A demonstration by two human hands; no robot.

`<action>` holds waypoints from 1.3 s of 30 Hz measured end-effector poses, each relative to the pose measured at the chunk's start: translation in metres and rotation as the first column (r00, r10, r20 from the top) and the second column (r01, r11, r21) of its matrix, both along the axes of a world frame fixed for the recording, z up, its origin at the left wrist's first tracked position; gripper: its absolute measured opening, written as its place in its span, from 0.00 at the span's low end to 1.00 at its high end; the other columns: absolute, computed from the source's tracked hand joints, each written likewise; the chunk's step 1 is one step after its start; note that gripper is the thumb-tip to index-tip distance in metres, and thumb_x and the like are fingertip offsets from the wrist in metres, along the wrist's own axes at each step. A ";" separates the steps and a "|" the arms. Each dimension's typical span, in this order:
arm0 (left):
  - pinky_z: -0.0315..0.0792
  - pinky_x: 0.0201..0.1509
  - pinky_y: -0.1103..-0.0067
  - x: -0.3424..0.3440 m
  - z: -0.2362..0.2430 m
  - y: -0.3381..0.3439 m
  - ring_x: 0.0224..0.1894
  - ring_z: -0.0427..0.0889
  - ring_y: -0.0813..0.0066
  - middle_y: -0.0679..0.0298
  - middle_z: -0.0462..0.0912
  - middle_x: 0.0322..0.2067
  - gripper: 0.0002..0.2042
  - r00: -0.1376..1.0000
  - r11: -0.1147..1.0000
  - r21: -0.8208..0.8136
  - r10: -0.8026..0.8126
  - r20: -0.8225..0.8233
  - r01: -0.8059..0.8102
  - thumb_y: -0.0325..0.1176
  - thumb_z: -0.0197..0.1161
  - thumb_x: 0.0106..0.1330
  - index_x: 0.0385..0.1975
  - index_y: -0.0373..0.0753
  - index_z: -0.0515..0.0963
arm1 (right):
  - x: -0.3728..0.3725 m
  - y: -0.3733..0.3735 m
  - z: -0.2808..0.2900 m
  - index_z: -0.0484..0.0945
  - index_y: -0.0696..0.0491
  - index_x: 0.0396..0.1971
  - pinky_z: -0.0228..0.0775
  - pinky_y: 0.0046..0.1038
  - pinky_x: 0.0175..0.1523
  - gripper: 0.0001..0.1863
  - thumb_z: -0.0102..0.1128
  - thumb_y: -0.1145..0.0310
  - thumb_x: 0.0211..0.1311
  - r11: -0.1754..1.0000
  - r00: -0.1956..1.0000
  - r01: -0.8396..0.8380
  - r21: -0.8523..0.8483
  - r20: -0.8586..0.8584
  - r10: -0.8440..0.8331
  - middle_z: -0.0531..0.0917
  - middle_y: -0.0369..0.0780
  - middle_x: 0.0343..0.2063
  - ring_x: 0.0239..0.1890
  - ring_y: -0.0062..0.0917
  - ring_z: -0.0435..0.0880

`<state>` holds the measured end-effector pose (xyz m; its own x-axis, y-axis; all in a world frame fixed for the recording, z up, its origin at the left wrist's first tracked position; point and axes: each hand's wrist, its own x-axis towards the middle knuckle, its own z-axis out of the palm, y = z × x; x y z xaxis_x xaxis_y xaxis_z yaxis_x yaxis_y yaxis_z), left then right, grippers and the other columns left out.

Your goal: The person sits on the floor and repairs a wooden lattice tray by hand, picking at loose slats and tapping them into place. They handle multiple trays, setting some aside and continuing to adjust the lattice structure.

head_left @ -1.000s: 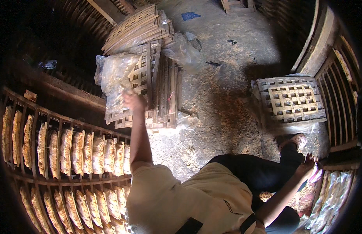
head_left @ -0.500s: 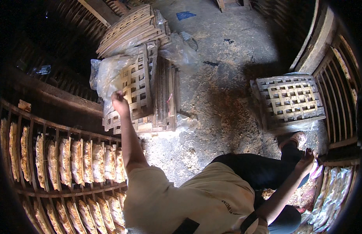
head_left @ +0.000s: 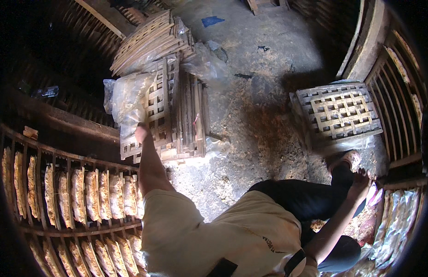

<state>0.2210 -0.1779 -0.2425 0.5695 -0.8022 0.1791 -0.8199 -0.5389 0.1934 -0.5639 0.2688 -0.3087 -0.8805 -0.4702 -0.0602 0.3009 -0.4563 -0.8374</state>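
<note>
My left hand [head_left: 141, 133] is closed on the lower edge of a clear plastic sheet [head_left: 128, 99]. The sheet gathers into folds towards my fingers. It lies over part of a woven bamboo tray [head_left: 158, 99], the top one of a stack at the left. Off to the right, my right hand [head_left: 360, 182] is beyond my bent knee, its fingertips apart and no object visible in them. Close beside it shows a small pink and white thing [head_left: 374, 195], too unclear to name.
More bamboo trays [head_left: 147, 39] are piled behind the left stack. Another woven tray stack [head_left: 341, 111] sits on the right. A slatted rack [head_left: 71, 159] at lower left holds several pale, crusted slabs [head_left: 90, 194]. Plastic-wrapped slabs [head_left: 396, 226] stand at lower right. Crumbs litter the concrete floor [head_left: 251, 152].
My left hand has come slightly nearer to me, drawing the plastic sheet's edge along into folds. My right hand has shifted a little, staying beside my knee. The whole view has tilted slightly.
</note>
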 end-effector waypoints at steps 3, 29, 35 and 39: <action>0.80 0.39 0.59 0.067 0.011 -0.005 0.37 0.86 0.50 0.49 0.85 0.32 0.24 0.961 0.962 -0.262 0.139 0.241 -0.074 0.58 0.57 0.62 0.33 0.40 0.84 | 0.013 -0.011 -0.004 0.77 0.56 0.44 0.74 0.31 0.51 0.12 0.53 0.64 0.69 0.999 0.996 -0.037 0.006 -0.086 0.038 0.83 0.43 0.41 0.44 0.31 0.81; 0.75 0.53 0.57 0.079 0.329 -0.130 0.43 0.79 0.48 0.46 0.80 0.39 0.11 0.107 -0.131 -0.952 -0.989 0.105 -0.277 0.27 0.48 0.53 0.31 0.30 0.75 | 0.024 -0.026 0.021 0.76 0.54 0.52 0.68 0.32 0.62 0.16 0.52 0.63 0.70 0.971 0.988 -0.151 0.187 0.051 0.144 0.78 0.43 0.48 0.55 0.30 0.76; 0.70 0.64 0.60 0.042 0.474 -0.074 0.59 0.73 0.49 0.43 0.76 0.53 0.19 -0.411 -0.093 -0.995 -0.909 0.068 0.041 0.30 0.61 0.57 0.48 0.27 0.75 | 0.030 -0.037 0.028 0.77 0.55 0.51 0.68 0.31 0.60 0.14 0.52 0.66 0.70 0.963 0.987 -0.156 0.218 0.058 0.147 0.79 0.42 0.47 0.53 0.28 0.77; 0.67 0.68 0.60 -0.117 0.476 -0.027 0.64 0.69 0.51 0.46 0.69 0.61 0.24 -0.121 -0.050 -0.998 -0.992 0.045 0.041 0.33 0.58 0.66 0.60 0.28 0.66 | 0.058 -0.057 0.066 0.77 0.56 0.47 0.70 0.25 0.50 0.12 0.54 0.69 0.67 0.934 0.977 -0.087 0.346 -0.156 0.149 0.80 0.39 0.40 0.41 0.23 0.78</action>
